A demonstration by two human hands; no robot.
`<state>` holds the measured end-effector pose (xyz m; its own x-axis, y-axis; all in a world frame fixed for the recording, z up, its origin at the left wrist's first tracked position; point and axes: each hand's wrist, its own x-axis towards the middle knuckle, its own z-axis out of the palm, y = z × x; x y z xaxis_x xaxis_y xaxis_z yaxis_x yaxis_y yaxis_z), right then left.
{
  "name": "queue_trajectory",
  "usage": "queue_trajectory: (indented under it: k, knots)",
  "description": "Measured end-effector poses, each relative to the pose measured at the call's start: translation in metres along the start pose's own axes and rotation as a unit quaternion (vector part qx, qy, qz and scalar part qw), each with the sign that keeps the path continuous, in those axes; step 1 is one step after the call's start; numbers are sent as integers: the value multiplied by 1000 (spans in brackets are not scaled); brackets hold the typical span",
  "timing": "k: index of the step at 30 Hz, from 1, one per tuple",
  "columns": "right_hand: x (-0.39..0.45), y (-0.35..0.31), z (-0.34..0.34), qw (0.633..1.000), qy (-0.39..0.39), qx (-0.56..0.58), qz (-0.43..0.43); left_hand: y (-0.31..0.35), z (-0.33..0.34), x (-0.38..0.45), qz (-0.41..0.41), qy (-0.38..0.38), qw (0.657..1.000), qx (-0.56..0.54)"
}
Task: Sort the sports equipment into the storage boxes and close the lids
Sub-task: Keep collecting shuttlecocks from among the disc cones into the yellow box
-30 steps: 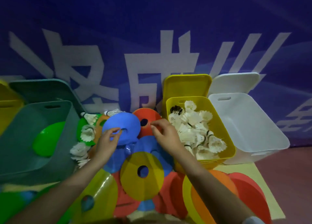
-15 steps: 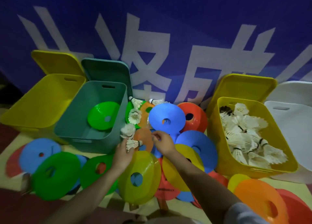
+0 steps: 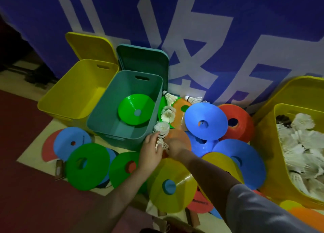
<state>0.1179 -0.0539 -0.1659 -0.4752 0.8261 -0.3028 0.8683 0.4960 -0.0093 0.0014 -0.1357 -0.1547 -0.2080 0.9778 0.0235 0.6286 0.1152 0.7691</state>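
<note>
A white shuttlecock (image 3: 161, 142) lies between my two hands, just in front of the teal box (image 3: 98, 122). My left hand (image 3: 150, 152) holds its feathers and my right hand (image 3: 174, 147) pinches its cork end. More loose shuttlecocks (image 3: 168, 113) lie beside the teal box, which contains one green cone (image 3: 135, 109). At the right, a yellow box (image 3: 263, 145) is full of shuttlecocks (image 3: 298, 145). An empty yellow box (image 3: 75, 92) stands at the far left.
Flat cones cover the floor around my arms: blue (image 3: 206, 121), red (image 3: 235, 123), yellow (image 3: 171, 185), green (image 3: 87, 166), another blue (image 3: 71, 143). Open lids lean on the blue banner wall behind the boxes. Dark red floor lies at the lower left.
My view has swung left and down. Both hands left the blue and red cones, moved toward the teal box, and closed in on a loose shuttlecock.
</note>
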Motion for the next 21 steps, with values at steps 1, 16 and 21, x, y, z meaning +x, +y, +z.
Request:
queue_trajectory:
  k: [1, 16, 21]
  knots:
    - [0, 1, -1, 1000, 22, -9, -21, 3, -1, 5, 15, 4, 1000, 8]
    - [-86, 121, -34, 929, 161, 317, 105, 4, 50, 93, -18, -99, 985, 140]
    - [-124, 152, -13, 853, 219, 428, 203, 17, 69, 104, 68, -170, 959, 218]
